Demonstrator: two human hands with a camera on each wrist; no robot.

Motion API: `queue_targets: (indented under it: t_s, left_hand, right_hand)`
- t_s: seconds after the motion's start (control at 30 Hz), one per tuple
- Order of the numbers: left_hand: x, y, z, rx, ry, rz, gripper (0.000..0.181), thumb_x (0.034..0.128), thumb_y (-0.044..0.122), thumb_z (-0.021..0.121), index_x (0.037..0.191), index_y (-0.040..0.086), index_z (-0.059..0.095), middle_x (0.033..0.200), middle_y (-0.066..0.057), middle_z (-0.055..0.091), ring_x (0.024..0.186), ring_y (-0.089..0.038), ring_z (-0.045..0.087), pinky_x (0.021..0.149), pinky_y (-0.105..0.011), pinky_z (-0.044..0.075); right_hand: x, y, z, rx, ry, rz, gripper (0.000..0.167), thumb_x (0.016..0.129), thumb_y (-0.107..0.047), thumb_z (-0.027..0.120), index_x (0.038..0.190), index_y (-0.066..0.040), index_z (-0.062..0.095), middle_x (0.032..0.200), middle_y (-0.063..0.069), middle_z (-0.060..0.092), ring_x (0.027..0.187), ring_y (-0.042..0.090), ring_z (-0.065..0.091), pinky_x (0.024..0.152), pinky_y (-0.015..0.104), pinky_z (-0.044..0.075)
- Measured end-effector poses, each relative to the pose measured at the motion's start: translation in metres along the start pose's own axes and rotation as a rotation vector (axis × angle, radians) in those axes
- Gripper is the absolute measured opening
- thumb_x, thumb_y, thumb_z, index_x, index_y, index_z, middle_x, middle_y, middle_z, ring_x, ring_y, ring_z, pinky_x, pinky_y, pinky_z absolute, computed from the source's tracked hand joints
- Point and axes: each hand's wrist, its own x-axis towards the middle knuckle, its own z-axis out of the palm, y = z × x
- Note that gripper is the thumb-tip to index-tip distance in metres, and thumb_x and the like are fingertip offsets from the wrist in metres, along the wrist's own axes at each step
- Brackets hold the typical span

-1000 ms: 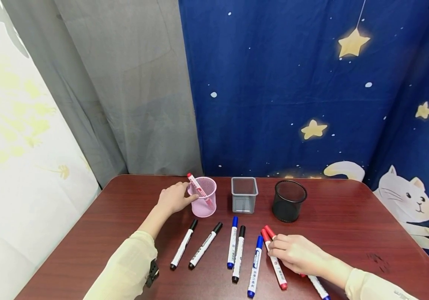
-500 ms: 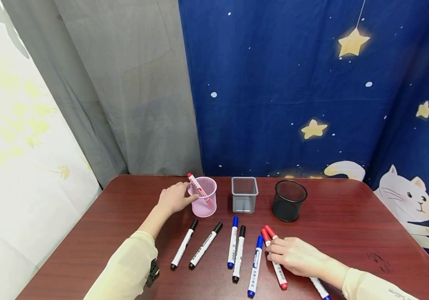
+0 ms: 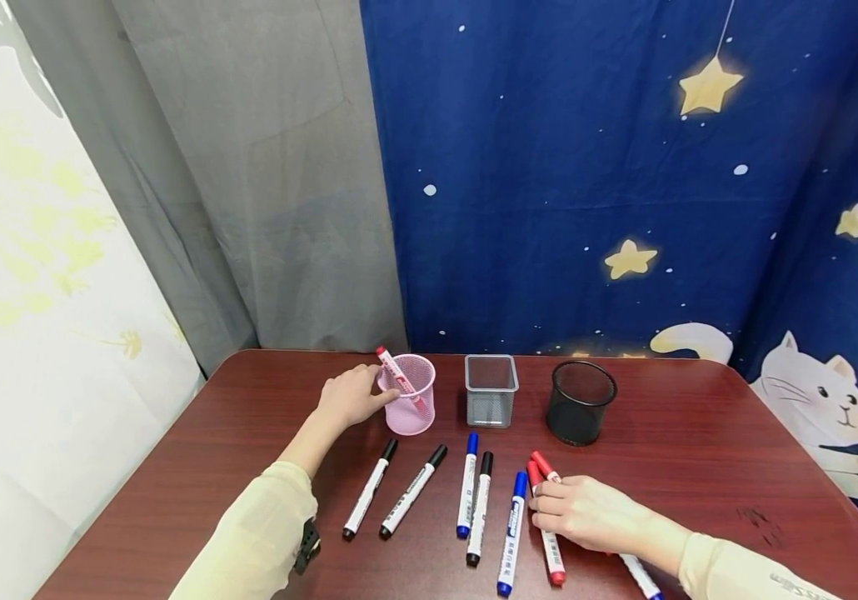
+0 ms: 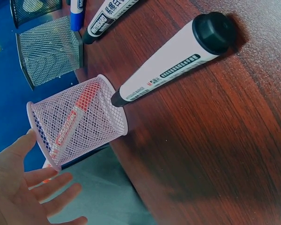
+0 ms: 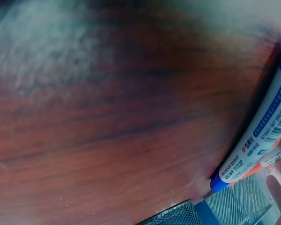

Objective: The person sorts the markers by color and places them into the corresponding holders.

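Observation:
My left hand (image 3: 350,396) holds the rim of a pink mesh pen holder (image 3: 408,418) between thumb and index finger; the other fingers spread free in the left wrist view. A red marker (image 4: 68,129) leans inside this holder. On the right, my right hand (image 3: 594,512) pinches a red whiteboard marker (image 3: 551,554) lying on the table, its fingertips partly hidden. A second red marker (image 3: 545,465) lies beside it, mostly covered by the hand. Under the right wrist is a blue marker (image 5: 257,136), which fills the right edge of the right wrist view.
A grey square mesh holder (image 3: 491,408) and a black round mesh holder (image 3: 577,417) stand right of the pink one. Black markers (image 3: 366,500) and blue markers (image 3: 511,537) lie across the front of the brown table (image 3: 264,392). Curtains hang behind.
My right hand has shifted slightly left, and the lower end of the red marker in its fingers has swung a little left. The left hand stays at the pink holder.

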Motion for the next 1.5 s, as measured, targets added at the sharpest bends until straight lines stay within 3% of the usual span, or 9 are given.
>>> queue_targets:
  t_s: [0.17,0.43,0.73,1.13,1.33,1.5]
  left_hand:
    - [0.0,0.0,0.001,0.0,-0.01,-0.004,0.057,0.0784,0.047,0.059,0.116,0.004,0.055,0.102,-0.012,0.058,0.094,-0.031,0.055,0.072,-0.05,0.041]
    - [-0.001,-0.001,0.002,-0.002,-0.007,-0.005,0.056,0.0781,0.046,0.06,0.115,0.004,0.055,0.102,-0.013,0.058,0.094,-0.032,0.055,0.072,-0.051,0.041]
    - [-0.001,-0.003,0.004,0.0,-0.013,-0.008,0.058,0.0783,0.047,0.059,0.117,0.004,0.054,0.107,-0.013,0.057,0.097,-0.031,0.054,0.073,-0.052,0.04]
    - [-0.001,-0.002,0.002,0.002,-0.011,-0.001,0.059,0.0784,0.048,0.058,0.116,0.003,0.054,0.106,-0.013,0.057,0.096,-0.031,0.054,0.073,-0.051,0.04]
    - [0.0,-0.002,0.0,0.009,-0.011,0.002,0.059,0.0785,0.048,0.058,0.116,0.003,0.055,0.106,-0.013,0.057,0.096,-0.032,0.054,0.073,-0.051,0.04]
    - [0.001,-0.001,0.0,0.011,-0.01,0.004,0.058,0.0783,0.047,0.059,0.115,0.003,0.055,0.105,-0.013,0.057,0.096,-0.032,0.054,0.073,-0.051,0.04]
  right_hand:
    - [0.0,0.003,-0.006,0.062,0.091,0.077,0.033,0.094,-0.016,0.031,0.092,-0.016,0.063,0.095,-0.004,0.061,0.089,0.01,0.055,0.057,0.019,0.042]
    - [0.002,0.01,-0.019,0.105,0.248,0.161,0.028,0.09,-0.017,0.038,0.097,-0.009,0.064,0.097,0.001,0.061,0.091,0.015,0.057,0.069,0.029,0.047]
    - [0.007,0.011,-0.025,0.164,0.305,0.201,0.024,0.089,-0.017,0.042,0.099,-0.01,0.063,0.097,0.0,0.061,0.089,0.014,0.057,0.07,0.028,0.047]
    - [0.023,0.012,-0.03,0.302,0.428,0.191,0.019,0.082,-0.011,0.048,0.094,-0.006,0.063,0.093,0.001,0.059,0.083,0.012,0.056,0.069,0.025,0.046]
    - [0.024,0.009,-0.027,0.392,0.428,0.282,0.019,0.083,-0.015,0.051,0.098,-0.009,0.061,0.093,-0.005,0.058,0.082,0.006,0.055,0.069,0.022,0.045]
    - [0.029,0.007,-0.029,0.459,0.437,0.386,0.024,0.078,-0.014,0.062,0.102,-0.014,0.06,0.092,-0.009,0.057,0.08,0.003,0.053,0.07,0.018,0.043]
